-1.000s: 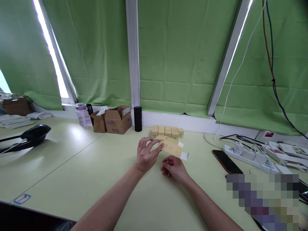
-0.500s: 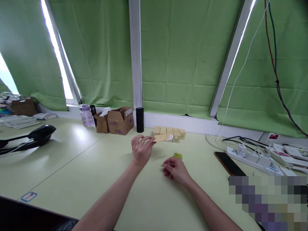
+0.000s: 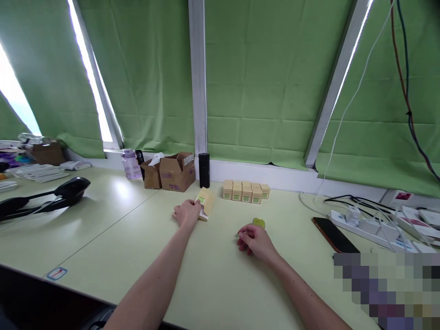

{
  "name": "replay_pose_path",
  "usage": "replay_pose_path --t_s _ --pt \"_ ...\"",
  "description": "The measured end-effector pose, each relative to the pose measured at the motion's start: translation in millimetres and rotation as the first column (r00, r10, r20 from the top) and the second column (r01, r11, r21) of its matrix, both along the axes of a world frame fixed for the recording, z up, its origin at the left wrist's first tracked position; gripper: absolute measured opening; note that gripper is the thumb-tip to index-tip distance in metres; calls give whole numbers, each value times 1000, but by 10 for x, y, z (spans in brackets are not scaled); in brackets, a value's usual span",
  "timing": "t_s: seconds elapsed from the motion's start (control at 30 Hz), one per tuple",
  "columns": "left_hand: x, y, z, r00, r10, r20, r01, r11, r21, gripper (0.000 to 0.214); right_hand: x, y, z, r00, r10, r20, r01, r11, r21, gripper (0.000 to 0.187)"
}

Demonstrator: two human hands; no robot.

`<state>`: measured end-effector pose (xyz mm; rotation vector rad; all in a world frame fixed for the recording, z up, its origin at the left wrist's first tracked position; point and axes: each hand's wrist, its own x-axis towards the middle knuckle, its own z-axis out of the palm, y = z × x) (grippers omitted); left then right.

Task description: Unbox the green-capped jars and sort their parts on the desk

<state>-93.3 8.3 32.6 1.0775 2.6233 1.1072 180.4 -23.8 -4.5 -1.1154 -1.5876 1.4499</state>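
My left hand [image 3: 187,212] is closed on the near left edge of a small flat kraft-paper carton [image 3: 208,200]. A pale green label and a white flap show on the carton, which lies tilted low over the table. Closer to me, my right hand [image 3: 256,242] rests on the table with its fingers curled in. Whatever those fingers may hold is hidden. Just beyond its knuckles, a small yellow-green object [image 3: 259,222] sits on the table.
Several small kraft boxes [image 3: 246,191] stand in a row near the wall. A black cylinder [image 3: 204,170], an open cardboard box [image 3: 177,173] and a purple bottle [image 3: 130,165] are at the back left. On the right lie a phone [image 3: 335,234] and a power strip [image 3: 369,230] with cables.
My left hand has carried the kraft carton left and down toward the table, away from the row of boxes. My right hand stays beside the yellow-green object. The view has shifted slightly.
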Motion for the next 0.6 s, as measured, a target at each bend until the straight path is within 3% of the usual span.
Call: replay_pose_path --t_s 0.23,0.6 --pt "-22 -31 -61 994 -16 -106 9 998 -63 39 13 8 -14 1000 3 14 -4 1000 21 23" --pt "-45 -57 -107 980 -5 -197 -7 998 -59 41 24 4 -18 1000 12 4 -12 999 36 30"
